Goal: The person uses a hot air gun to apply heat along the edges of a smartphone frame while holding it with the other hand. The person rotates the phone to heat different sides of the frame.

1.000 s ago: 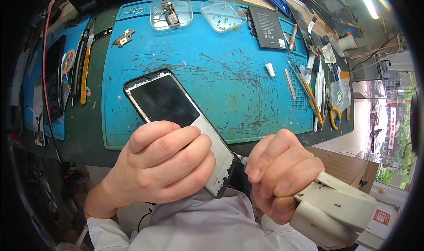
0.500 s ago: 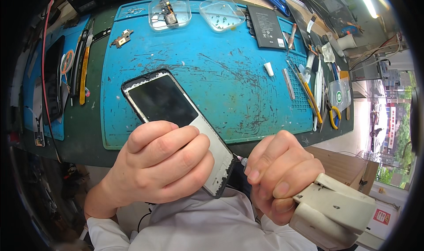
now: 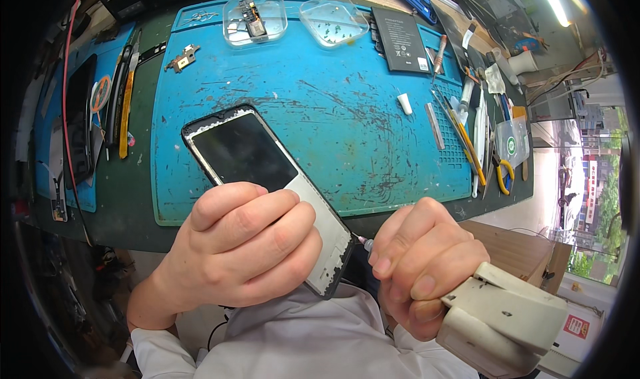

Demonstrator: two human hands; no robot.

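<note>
My left hand (image 3: 247, 252) is closed round a black-framed phone part (image 3: 243, 152), held tilted over the mat's front edge, with a dark glossy upper area and a pale lower area with ragged white borders. My right hand (image 3: 420, 259) grips a beige handheld dispenser tool (image 3: 503, 316). Its clear nozzle (image 3: 367, 244), with a thin pink tip, meets or nearly meets the phone part's lower right edge. A small white cap (image 3: 405, 104) lies on the blue mat (image 3: 320, 146) above my right hand.
Two clear trays (image 3: 333, 22) hold small parts; a dark battery (image 3: 393, 39), a metal bracket (image 3: 183, 58), and tweezers and pliers (image 3: 503, 172) lie at the sides. Knives and a dark phone (image 3: 83, 112) lie left. A wooden surface (image 3: 520, 246) stands lower right.
Both hands, the phone part and the dispenser stay almost in place; only very slight shifts show.
</note>
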